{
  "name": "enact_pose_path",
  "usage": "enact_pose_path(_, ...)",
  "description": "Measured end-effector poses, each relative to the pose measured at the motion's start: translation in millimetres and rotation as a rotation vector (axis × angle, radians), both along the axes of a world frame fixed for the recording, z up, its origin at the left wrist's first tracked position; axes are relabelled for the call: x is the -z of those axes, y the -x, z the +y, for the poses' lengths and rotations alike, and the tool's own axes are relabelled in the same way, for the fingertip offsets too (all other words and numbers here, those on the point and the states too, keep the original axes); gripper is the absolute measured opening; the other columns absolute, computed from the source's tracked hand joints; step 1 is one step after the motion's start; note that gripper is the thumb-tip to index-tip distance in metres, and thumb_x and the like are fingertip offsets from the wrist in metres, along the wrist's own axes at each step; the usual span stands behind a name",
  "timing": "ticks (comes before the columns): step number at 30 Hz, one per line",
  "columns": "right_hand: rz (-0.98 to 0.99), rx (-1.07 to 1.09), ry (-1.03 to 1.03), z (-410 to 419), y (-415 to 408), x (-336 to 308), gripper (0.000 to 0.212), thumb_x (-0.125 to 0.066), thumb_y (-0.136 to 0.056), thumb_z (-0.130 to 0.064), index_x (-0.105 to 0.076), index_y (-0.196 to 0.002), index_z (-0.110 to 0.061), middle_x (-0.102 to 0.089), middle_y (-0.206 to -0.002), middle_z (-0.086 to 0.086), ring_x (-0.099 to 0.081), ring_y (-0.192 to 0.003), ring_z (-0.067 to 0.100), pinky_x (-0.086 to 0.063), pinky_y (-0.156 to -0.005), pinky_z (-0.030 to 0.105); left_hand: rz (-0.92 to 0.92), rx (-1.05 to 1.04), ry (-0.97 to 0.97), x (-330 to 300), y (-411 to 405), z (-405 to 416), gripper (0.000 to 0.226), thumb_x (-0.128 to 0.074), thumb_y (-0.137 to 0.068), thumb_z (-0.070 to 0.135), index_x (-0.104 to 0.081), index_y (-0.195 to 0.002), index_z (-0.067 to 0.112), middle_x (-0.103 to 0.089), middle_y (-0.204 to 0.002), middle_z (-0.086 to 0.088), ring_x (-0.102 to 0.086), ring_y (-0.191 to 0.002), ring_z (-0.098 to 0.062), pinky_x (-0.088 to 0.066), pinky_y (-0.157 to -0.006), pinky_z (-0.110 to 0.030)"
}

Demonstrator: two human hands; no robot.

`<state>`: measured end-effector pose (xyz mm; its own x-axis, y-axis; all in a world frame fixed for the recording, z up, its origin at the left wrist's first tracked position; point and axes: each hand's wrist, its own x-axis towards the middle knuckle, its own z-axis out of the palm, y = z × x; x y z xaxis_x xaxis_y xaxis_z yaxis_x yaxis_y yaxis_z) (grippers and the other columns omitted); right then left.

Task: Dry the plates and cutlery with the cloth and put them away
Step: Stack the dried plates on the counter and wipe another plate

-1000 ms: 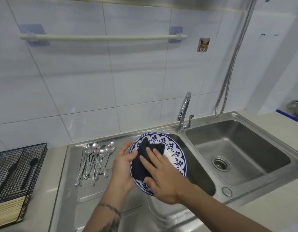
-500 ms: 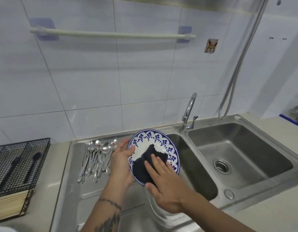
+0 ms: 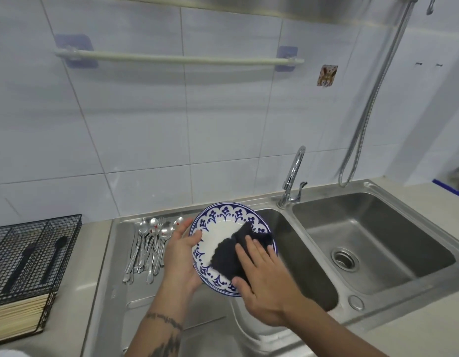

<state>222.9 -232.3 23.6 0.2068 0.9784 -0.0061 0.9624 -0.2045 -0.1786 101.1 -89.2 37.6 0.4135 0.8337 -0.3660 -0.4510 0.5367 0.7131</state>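
My left hand (image 3: 180,256) grips the tilted round blue-patterned white ceramic plate (image 3: 220,233) by its left rim while my flat, open right hand (image 3: 262,279) presses the dark cloth (image 3: 229,256) on its lower right face.

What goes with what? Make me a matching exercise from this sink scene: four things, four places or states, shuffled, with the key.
Things:
1. plate
2. cloth
3. spoons and forks
4. wire basket

Places or states:
A. lying on the steel drainboard
B. standing on the counter at far left
C. held at its rim by the left hand
D. pressed flat under the right hand

Pairs: 1-C, 2-D, 3-A, 4-B
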Motion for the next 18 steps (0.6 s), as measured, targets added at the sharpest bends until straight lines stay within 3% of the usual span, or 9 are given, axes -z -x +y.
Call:
enact_pose_path(5,0.054,-0.134,-0.069,14.1,10.5,-4.2,0.068,-0.025,-0.098,-0.048,0.001,-0.156,-0.024,0.018,-0.161,-0.002,0.021,-0.146,0.013,0.01,-0.12,0.037,-0.005,0.064,0.009,-0.4,-10.5,-12.3,0.039,-0.052,-0.093,-0.004,-0.06,-0.125,0.017,-0.07,-0.114,-0.022,-0.068,-0.101,-0.04,-0.051,-0.096,-0.06)
enact_pose_path(9,-0.092,-0.123,-0.14,38.0,-13.4,-10.2,0.067,-0.024,-0.095,-0.046,-0.009,-0.156,-0.022,0.009,-0.163,0.002,0.012,-0.149,0.017,0.006,-0.12,0.042,-0.055,0.084,0.08,-0.6,-14.8,-17.6,0.041,-0.047,-0.095,-0.005,-0.058,-0.129,0.014,-0.071,-0.11,-0.022,-0.067,-0.101,-0.039,-0.05,-0.097,-0.057)
enact_pose_path(14,-0.194,0.012,-0.089,34.3,-36.6,-13.9,0.068,-0.019,-0.093,-0.049,-0.012,-0.156,-0.022,0.003,-0.163,0.002,0.008,-0.149,0.017,0.001,-0.12,0.047,-0.054,0.033,0.04,-5.6,-6.8,-3.5,0.041,-0.046,-0.092,-0.01,-0.059,-0.121,0.016,-0.071,-0.102,-0.018,-0.066,-0.085,-0.035,-0.054,-0.082,-0.052)
enact_pose_path(18,-0.171,0.058,-0.05,16.4,-32.7,-7.5,0.07,-0.014,-0.092,-0.05,-0.009,-0.156,-0.021,0.0,-0.164,0.003,0.006,-0.149,0.018,0.002,-0.12,0.046,-0.002,-0.004,-0.005,-9.1,-3.3,6.8,0.04,-0.05,-0.091,-0.008,-0.061,-0.117,0.02,-0.07,-0.111,-0.014,-0.068,-0.092,-0.035,-0.056,-0.085,-0.054)
